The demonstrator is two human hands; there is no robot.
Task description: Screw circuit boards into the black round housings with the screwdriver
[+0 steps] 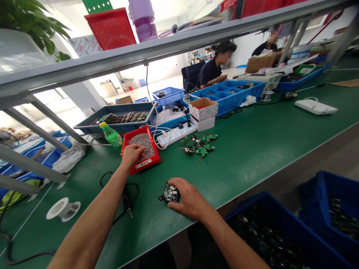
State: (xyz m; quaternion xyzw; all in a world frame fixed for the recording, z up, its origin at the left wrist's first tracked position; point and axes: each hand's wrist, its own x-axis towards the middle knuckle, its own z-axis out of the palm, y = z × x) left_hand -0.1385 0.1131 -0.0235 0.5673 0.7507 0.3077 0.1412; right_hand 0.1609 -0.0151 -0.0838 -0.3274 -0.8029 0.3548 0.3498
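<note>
My left hand (132,154) reaches into a red tray (154,158) filled with small grey parts, its fingers curled down into the pile as in a pinch. My right hand (190,198) rests on the green table near the front edge, fingers closed on a small black part with a circuit board (169,193). A cluster of green circuit boards with red and black wires (199,144) lies on the mat beyond my right hand.
A green bottle (111,135), a white power strip (175,134), a cardboard box (203,110) and blue trays (227,93) stand behind. A solder spool (63,209) and black cable (125,198) lie left. Blue bins (331,209) sit below the table edge. Two people sit farther along.
</note>
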